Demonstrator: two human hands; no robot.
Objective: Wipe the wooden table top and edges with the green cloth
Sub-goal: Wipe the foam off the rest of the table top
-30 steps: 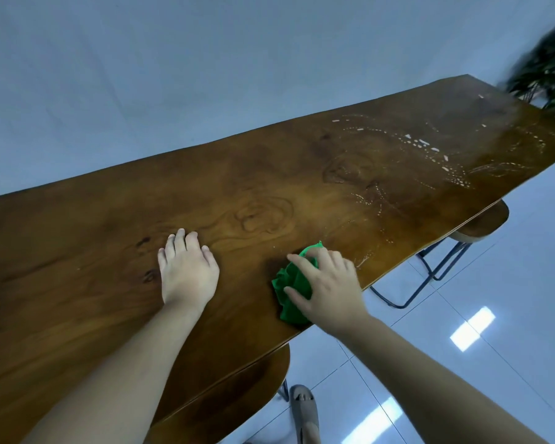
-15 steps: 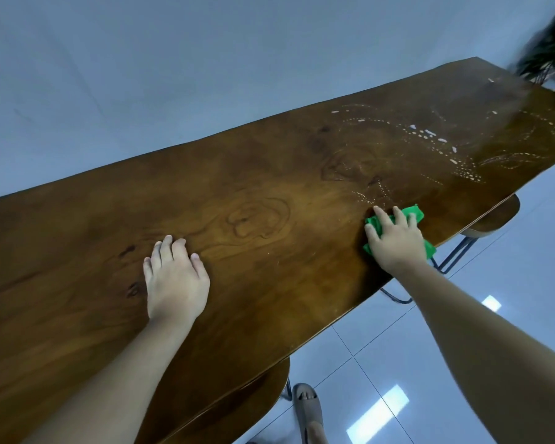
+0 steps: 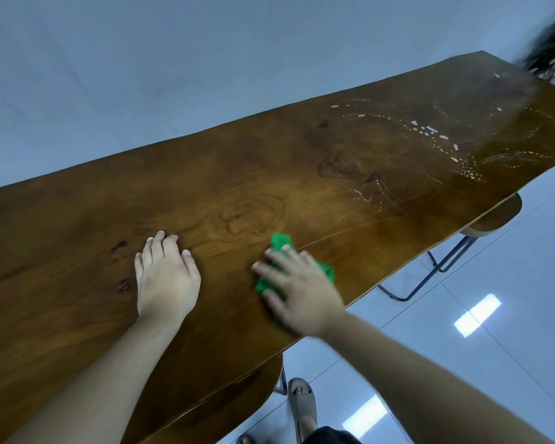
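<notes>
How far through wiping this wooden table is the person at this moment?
Partly done. Wood around the left hand shows no droplets. In hand: the right hand presses the green cloth flat near the table's front edge. Left: the droplet trails at the far right end. Whether the edges have been wiped isn't visible.

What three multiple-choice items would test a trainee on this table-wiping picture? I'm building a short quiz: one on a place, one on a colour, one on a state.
1. Where is the crumpled green cloth?
A. Under the right hand, near the table's near edge
B. On the floor
C. Under the left hand

2. What colour are the droplet trails on the brown wooden table top?
A. Red
B. Whitish
C. Black

3. How is the left hand?
A. Clenched around a bottle
B. Raised in the air
C. Resting on the wood, holding nothing

Key: 1 A, green fabric shows around that hand's fingers; 2 B, pale specks mark the far part; 3 C, it lies on bare wood.
</notes>
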